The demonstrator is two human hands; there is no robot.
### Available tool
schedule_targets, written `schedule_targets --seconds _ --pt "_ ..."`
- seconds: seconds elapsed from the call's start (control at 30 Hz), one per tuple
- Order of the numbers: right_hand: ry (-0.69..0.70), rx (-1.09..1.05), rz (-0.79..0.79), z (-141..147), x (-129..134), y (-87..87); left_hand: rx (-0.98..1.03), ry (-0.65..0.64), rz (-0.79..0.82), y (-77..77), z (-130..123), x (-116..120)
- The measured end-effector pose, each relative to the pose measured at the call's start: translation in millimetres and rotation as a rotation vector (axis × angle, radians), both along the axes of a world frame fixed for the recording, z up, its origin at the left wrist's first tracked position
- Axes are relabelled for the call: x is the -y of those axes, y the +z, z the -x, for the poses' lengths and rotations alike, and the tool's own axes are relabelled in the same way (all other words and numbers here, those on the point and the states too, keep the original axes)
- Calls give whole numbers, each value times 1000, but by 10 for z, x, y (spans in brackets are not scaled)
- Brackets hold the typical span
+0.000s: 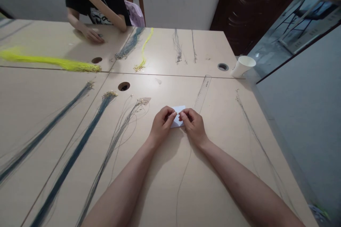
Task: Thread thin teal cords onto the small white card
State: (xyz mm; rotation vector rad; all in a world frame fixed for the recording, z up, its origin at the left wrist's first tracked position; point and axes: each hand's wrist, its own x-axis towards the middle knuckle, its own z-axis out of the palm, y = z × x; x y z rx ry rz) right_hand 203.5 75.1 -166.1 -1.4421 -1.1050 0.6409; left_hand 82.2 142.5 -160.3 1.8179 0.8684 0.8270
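Observation:
Both of my hands meet over a small white card (179, 120) lying on the table. My left hand (163, 122) is closed in a pinch, thumb against forefinger. Facing it, my right hand (194, 123) pinches too, and a tiny dark piece shows between the fingertips, too small to name. A thin grey cord (183, 175) comes out from under my right hand and runs down the table towards me. Left of my hands lies a loose bundle of grey cords (117, 136) with small metal ends on a brown scrap.
Blue cord bundles (77, 152) lie at left, yellow cords (53, 62) beyond. A clear ruler (202, 92) lies ahead; a white cup (243, 66) stands by a cable hole (223, 66). More cords (250, 124) lie right. Another person's hand (93, 35) works across the table.

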Motion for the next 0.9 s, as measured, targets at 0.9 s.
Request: schedule_targets --seconds 0.9 --pt "-4 25 19 5 -6 15 -11 -26 -17 -8 9 -1"
